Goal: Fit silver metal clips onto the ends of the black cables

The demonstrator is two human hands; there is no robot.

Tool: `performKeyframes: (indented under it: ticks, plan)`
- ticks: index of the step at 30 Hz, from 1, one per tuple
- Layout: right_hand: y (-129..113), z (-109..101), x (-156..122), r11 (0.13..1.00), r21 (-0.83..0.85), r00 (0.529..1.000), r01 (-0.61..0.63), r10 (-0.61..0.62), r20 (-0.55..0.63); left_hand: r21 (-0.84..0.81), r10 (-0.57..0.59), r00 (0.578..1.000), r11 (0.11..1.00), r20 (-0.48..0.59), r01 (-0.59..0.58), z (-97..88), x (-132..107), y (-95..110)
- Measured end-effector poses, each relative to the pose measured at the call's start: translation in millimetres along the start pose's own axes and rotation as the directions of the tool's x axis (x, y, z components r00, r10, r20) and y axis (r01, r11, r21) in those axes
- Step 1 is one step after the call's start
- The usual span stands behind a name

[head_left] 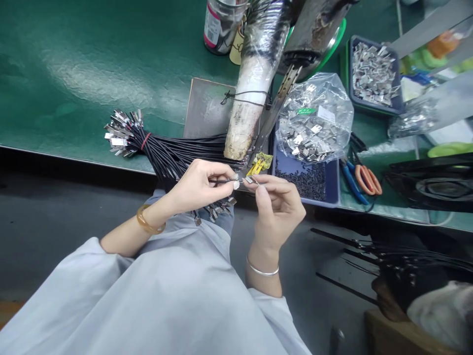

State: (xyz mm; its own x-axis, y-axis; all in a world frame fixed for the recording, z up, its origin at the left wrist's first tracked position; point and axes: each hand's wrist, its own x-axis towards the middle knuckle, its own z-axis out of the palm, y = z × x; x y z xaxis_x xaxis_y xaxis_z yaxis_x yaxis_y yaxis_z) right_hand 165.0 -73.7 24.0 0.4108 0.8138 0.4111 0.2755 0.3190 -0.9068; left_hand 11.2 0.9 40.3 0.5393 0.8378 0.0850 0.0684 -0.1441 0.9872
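Between thumb and forefinger, my left hand (pixel 197 186) pinches a black cable (pixel 220 181) near its end; pale coverings show on those fingertips. Close beside it, my right hand (pixel 279 204) pinches a small metal connector (pixel 250 180) at the cable's end. Whether the two are joined, I cannot tell. A bundle of black cables (pixel 173 150), tied with a red band and tipped with metal connectors, lies to the left and runs over the table edge. More metal-tipped ends (pixel 216 211) hang over my lap. Yellow pieces (pixel 259 165) lie just beyond my right fingers.
A blue tray (pixel 334 190) holds small black parts and a plastic bag (pixel 316 118) of metal connectors. Pliers (pixel 367 180) lie to its right. Behind stands another bin (pixel 397 101) of metal parts. A wrapped post (pixel 249 93) and metal arm (pixel 284 91) rise ahead; a jar (pixel 218 29) stands behind.
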Motion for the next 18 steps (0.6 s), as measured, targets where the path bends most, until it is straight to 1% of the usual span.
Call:
performKeyframes:
  ticks: [3, 5, 8, 9, 11, 13, 15, 18]
  plan:
    - [-1.3, 0.7, -0.4, 0.998, 0.05, 1.0, -0.028, 0.028, 0.008, -0.046, -0.01, 0.999, 0.999, -0.052, 0.007, 1.8, -0.1, -0.4]
    - [-2.8, 2.9, -0.7, 0.998, 0.056, 1.0, -0.013, 0.014, -0.015, -0.057, -0.01, 0.998, 0.998, -0.062, 0.007, 3.0, -0.3, -0.7]
    - [-3.8, 7.0, -1.7, 0.996, 0.018, 0.99, 0.085, -0.083, -0.116, -0.07, -0.024, 0.998, 0.997, -0.063, 0.02, 4.1, -0.8, -0.8]
    - [-3.4, 8.0, -2.3, 0.992, -0.003, 0.984, 0.125, -0.125, -0.131, -0.069, -0.028, 0.998, 0.997, -0.059, 0.024, 4.3, -1.0, -0.8]
    - [-1.7, 8.4, -4.1, 0.981, -0.052, 0.977, 0.187, -0.191, -0.097, -0.064, -0.028, 0.998, 0.998, -0.049, 0.025, 4.3, -1.2, -0.7]
    - [0.5, 7.3, -5.8, 0.972, -0.098, 0.975, 0.215, -0.219, -0.032, -0.053, -0.021, 0.999, 0.998, -0.034, 0.019, 3.7, -1.2, -0.5]
    - [1.7, 5.7, -6.3, 0.969, -0.127, 0.977, 0.214, -0.215, 0.0, -0.039, -0.013, 1.0, 0.999, -0.012, 0.012, 2.7, -1.0, -0.3]
    - [1.6, 4.8, -4.9, 0.982, -0.128, 0.99, 0.142, -0.143, 0.007, -0.027, -0.016, 1.0, 0.999, 0.018, 0.017, 1.3, -0.3, -0.1]
